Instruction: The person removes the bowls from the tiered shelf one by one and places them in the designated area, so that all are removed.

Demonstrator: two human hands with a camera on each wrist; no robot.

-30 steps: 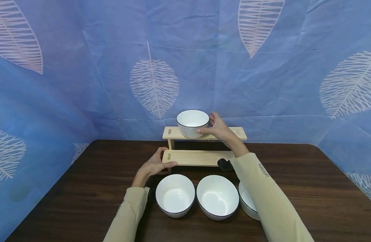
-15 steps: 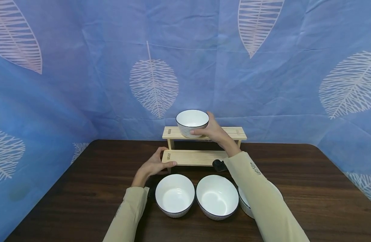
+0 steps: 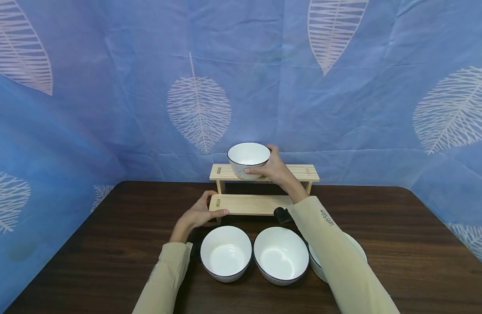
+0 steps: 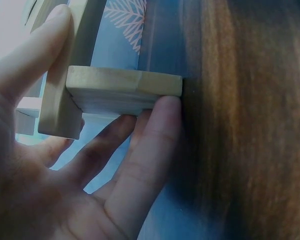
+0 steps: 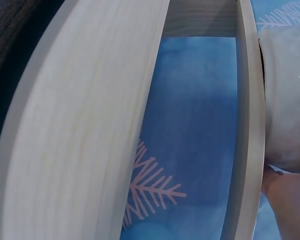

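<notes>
On the upper shelf of a two-tier wooden rack (image 3: 248,204) stands a white bowl (image 3: 246,153) with a dark rim. My right hand (image 3: 279,171) holds this bowl at its right side, thumb across the front and fingers behind. The right wrist view catches the bowl's pale outer wall (image 5: 290,100) and part of that hand (image 5: 292,205) beyond the upper board. My left hand (image 3: 198,213) grips the left end of the lower shelf. In the left wrist view its thumb (image 4: 47,37) lies on the board, with the fingers around the rack's end support (image 4: 122,90).
In front of the rack stand two more white bowls, a left one (image 3: 226,253) and a middle one (image 3: 281,255). A third white dish (image 3: 355,246) is partly hidden under the right sleeve. A blue leaf-patterned cloth (image 3: 146,87) hangs behind the dark wooden table (image 3: 107,244).
The right hand has shifted a little left, its thumb reaching further across the bowl's front. The bowl stays at about the same spot on the upper shelf. The left hand keeps its grip.
</notes>
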